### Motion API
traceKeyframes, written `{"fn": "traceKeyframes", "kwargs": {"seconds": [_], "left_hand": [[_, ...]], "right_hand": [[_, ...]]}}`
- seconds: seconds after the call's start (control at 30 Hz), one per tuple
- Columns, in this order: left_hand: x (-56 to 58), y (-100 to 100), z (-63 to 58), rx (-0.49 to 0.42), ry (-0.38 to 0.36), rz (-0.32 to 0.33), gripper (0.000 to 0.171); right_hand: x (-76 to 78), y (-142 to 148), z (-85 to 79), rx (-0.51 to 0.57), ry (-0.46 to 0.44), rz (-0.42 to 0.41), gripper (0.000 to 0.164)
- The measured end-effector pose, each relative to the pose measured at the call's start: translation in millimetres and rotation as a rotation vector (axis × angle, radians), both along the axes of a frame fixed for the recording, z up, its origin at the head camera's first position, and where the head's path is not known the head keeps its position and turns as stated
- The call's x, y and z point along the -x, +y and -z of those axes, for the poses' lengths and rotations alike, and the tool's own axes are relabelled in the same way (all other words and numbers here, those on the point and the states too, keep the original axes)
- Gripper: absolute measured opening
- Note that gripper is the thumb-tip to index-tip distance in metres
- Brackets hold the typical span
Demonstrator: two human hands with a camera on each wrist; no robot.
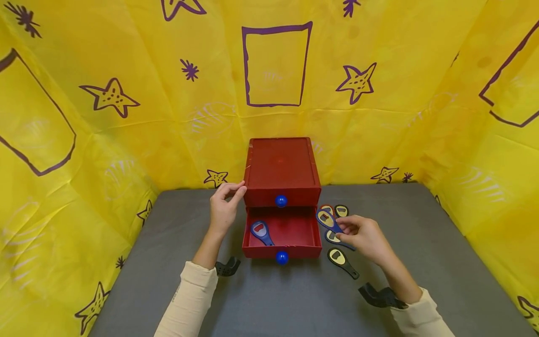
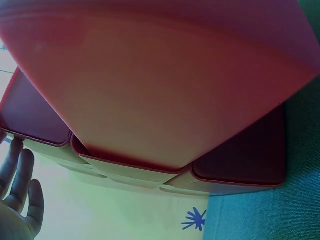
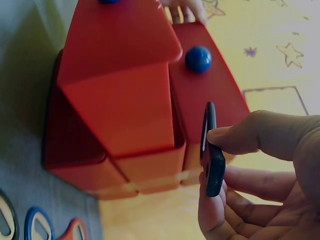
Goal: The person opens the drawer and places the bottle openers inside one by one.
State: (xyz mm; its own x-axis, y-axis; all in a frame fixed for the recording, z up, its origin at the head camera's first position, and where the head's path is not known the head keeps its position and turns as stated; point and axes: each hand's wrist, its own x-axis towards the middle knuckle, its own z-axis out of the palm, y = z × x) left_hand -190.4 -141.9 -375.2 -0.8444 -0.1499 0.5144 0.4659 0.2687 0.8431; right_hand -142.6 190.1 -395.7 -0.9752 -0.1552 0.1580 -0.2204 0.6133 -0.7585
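My right hand [image 1: 367, 238] pinches a blue bottle opener [image 1: 329, 223] between thumb and fingers, beside the right edge of a pulled-out drawer. The right wrist view shows this held bottle opener [image 3: 215, 172] nearly edge-on. With its fingertips at the upper left front corner of the red drawer cabinet [image 1: 280, 164], my left hand [image 1: 223, 210] touches the side. Below the cabinet's top drawer, the pulled-out drawer [image 1: 280, 252] contains another blue bottle opener [image 1: 261, 232], lying at its left. In the left wrist view, straight fingers [image 2: 22, 175] appear beside the cabinet.
Right of the cabinet lie more bottle openers: a blue one [image 1: 332, 237], a red one [image 1: 327, 208], a black one [image 1: 342, 210] and a nearer black one [image 1: 343, 263]. Blue knobs [image 1: 281, 201] stick out from the drawer fronts. Yellow patterned cloth [image 1: 202, 140] surrounds the grey table [image 1: 185, 215].
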Motion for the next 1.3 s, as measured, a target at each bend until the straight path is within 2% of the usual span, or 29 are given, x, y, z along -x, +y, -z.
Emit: {"fn": "traceKeyframes", "kwargs": {"seconds": [0.43, 0.7, 0.97, 1.3], "left_hand": [[-0.6, 0, 0.5, 0.003, 0.021, -0.003, 0.02], [-0.2, 0, 0.7, 0.003, 0.018, -0.002, 0.02], [0.0, 0, 2.4, 0.007, 0.014, 0.007, 0.019], [1.0, 0, 2.0, 0.004, 0.024, -0.002, 0.02]], "right_hand": [[10.3, -36, -8.1, -0.018, 0.003, -0.174, 0.024], [22.1, -63, -6.0, -0.166, 0.035, -0.261, 0.023], [29.7, -85, -3.8, -0.249, 0.024, -0.274, 0.022], [35.5, -102, -0.8, -0.283, -0.028, -0.231, 0.02]]}}
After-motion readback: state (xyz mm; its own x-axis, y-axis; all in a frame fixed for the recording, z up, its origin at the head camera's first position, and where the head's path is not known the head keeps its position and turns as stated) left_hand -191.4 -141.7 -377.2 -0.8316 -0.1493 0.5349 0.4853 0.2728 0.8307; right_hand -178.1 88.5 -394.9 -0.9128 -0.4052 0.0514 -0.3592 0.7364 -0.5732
